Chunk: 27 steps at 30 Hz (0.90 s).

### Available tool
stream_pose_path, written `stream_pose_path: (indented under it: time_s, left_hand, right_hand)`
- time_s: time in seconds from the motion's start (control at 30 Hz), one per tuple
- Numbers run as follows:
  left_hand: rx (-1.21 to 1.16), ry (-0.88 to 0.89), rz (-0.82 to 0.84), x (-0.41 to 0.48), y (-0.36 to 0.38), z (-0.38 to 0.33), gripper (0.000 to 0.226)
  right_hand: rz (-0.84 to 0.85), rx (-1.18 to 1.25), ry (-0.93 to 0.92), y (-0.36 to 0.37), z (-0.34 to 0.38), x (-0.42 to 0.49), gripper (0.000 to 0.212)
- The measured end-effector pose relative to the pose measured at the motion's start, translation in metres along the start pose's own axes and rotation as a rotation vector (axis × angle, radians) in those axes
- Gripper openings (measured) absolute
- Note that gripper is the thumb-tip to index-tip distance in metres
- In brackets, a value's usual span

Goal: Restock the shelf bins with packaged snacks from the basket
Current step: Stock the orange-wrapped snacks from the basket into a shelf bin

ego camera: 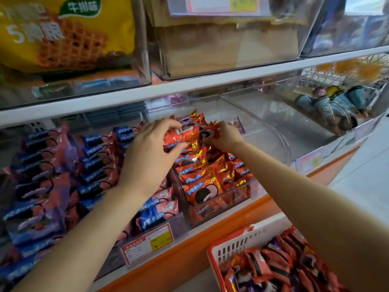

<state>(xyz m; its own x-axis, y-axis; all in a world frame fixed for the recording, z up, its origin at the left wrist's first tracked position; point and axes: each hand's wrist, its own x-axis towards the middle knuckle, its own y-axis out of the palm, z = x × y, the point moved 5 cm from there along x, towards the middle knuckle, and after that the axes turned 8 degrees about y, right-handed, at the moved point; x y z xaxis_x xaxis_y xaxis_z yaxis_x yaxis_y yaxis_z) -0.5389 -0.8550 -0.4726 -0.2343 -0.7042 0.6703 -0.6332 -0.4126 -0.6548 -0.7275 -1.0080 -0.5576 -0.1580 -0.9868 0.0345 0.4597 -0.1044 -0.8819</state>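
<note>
Both hands are at centre frame, over the back of the middle bin [219,198]. The left hand [151,150] grasps an orange packet [181,135], with fingers over the top and thumb underneath, barcode side up. The right hand [226,137] pinches the crimped right end of the same packet. The packet sits just above the stacked orange packets [202,178] that fill the bin in rows up to its clear front wall.

The basket [237,245], with a red rim and white slotted wall, is at lower right below the shelf edge. It holds a heap of basket packets [263,268] in the same orange wrap.

Blue and pink packets [94,165] fill the bin on the left, with a price tag [147,243] on its front. A clear bin [263,131] lies to the right. A yellow bag [63,32] is at upper left and a cardboard box [227,45] at upper centre.
</note>
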Motion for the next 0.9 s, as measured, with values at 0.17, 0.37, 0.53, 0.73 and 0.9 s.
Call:
stream_pose_path:
  time_s: [0.17,0.37,0.53,0.73,0.9]
  left_hand:
    - [-0.021,0.065,0.104,0.013,0.022,-0.037,0.030]
    - [-0.220,-0.028,0.241,0.033,0.071,-0.081,0.036]
    - [-0.283,-0.053,0.408,0.034,0.108,-0.117,0.028]
    - [-0.283,0.009,0.653,0.019,0.142,-0.174,0.034]
    - [0.075,0.234,0.790,-0.029,0.180,-0.190,0.042]
  right_hand:
    - [-0.119,0.331,-0.121,-0.034,-0.017,-0.046,0.037]
    - [0.222,0.578,-0.358,-0.091,-0.052,-0.119,0.051]
    - [0.422,0.448,-0.246,-0.114,-0.100,-0.140,0.048]
    - [0.329,0.019,-0.181,-0.154,-0.150,-0.155,0.040]
    - [0.393,-0.203,-0.042,-0.158,-0.225,-0.163,0.036]
